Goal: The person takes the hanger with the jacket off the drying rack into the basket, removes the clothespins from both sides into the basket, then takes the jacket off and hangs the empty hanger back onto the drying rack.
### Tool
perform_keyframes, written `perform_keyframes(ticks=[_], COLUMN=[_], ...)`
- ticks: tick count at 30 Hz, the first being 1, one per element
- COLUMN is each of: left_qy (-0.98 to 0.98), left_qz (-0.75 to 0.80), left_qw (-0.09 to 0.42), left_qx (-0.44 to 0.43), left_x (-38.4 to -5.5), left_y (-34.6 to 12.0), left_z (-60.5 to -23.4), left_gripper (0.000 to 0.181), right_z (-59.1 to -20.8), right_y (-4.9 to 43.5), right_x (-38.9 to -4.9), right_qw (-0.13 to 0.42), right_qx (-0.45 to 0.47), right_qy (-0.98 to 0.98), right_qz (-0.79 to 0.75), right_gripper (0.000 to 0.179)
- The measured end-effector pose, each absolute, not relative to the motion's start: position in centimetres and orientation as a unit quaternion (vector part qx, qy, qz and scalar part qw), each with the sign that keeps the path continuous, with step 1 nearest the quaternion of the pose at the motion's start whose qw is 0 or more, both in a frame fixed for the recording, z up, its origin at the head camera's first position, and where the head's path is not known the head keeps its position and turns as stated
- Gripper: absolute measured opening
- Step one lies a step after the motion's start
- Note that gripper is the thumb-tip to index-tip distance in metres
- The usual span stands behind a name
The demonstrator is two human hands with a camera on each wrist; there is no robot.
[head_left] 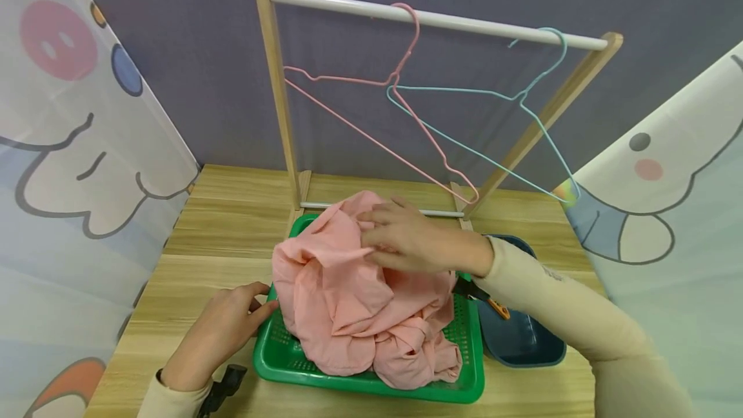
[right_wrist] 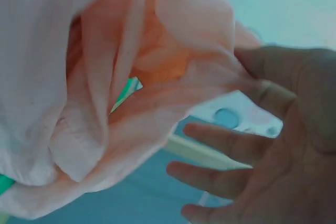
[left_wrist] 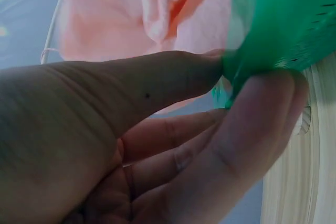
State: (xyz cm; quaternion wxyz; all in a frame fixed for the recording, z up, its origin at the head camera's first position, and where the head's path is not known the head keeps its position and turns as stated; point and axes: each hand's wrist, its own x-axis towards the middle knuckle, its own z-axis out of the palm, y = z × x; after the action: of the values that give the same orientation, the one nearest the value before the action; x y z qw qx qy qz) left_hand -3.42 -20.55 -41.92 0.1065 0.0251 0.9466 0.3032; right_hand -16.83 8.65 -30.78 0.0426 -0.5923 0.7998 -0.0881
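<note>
A crumpled pink cloth garment (head_left: pixel 342 302) lies heaped in a green plastic basket (head_left: pixel 325 382), with part of it raised toward the back. My right hand (head_left: pixel 409 237) reaches over the basket from the right. In the right wrist view, its thumb and index finger pinch an edge of the garment, and the other fingers are spread apart. At the basket's left side, my left hand (head_left: pixel 223 328) grips the rim. The left wrist view shows the thumb (left_wrist: pixel 178 74) and fingers on either side of the green wall.
Behind the basket stands a wooden rack with a white rail (head_left: pixel 464 23). From it hang a pink hanger (head_left: pixel 348 80) and a light blue hanger (head_left: pixel 458 89). A dark blue bin (head_left: pixel 522 340) holding an orange item (head_left: pixel 499 309) stands right of the basket, under my right forearm.
</note>
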Motion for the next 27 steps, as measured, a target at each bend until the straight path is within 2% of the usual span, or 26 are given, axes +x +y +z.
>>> perform_keyframes(ticks=[3, 5, 9, 13, 15, 20, 27], left_qy=[0.945, 0.943, 0.942, 0.946, 0.948, 0.947, 0.948], left_qz=[0.307, 0.311, 0.315, 0.307, 0.302, 0.302, 0.301], left_qw=[0.110, 0.113, 0.118, 0.106, 0.101, 0.104, 0.099], left_qx=[0.021, 0.016, 0.011, 0.021, 0.025, 0.021, 0.021], left_x=[-3.5, -3.5, -3.5, -3.5, -3.6, -3.6, -3.5], left_y=[-20.5, -20.4, -20.3, -20.3, -20.4, -20.4, -20.4], left_z=[-41.9, -41.8, -41.8, -41.8, -41.9, -41.9, -41.8], left_gripper=[0.031, 0.030, 0.028, 0.029, 0.031, 0.035, 0.034], right_z=[-30.5, -30.8, -32.8, -35.5, -37.0, -39.4, -37.9], right_y=[11.1, 12.4, 14.0, 14.3, 14.3, 13.5, 13.7], right_x=[-14.0, -12.6, -11.0, -11.0, -11.3, -12.1, -12.2], right_qw=[0.058, 0.080, 0.148, 0.212, 0.218, 0.196, 0.182], right_qx=[-0.607, -0.612, -0.599, -0.590, -0.597, -0.599, -0.601], right_qy=[0.791, 0.787, 0.785, 0.773, 0.763, 0.759, 0.769], right_qz=[-0.037, 0.001, 0.062, 0.098, 0.116, 0.162, 0.122], right_gripper=[0.003, 0.004, 0.016, 0.034, 0.038, 0.026, 0.029])
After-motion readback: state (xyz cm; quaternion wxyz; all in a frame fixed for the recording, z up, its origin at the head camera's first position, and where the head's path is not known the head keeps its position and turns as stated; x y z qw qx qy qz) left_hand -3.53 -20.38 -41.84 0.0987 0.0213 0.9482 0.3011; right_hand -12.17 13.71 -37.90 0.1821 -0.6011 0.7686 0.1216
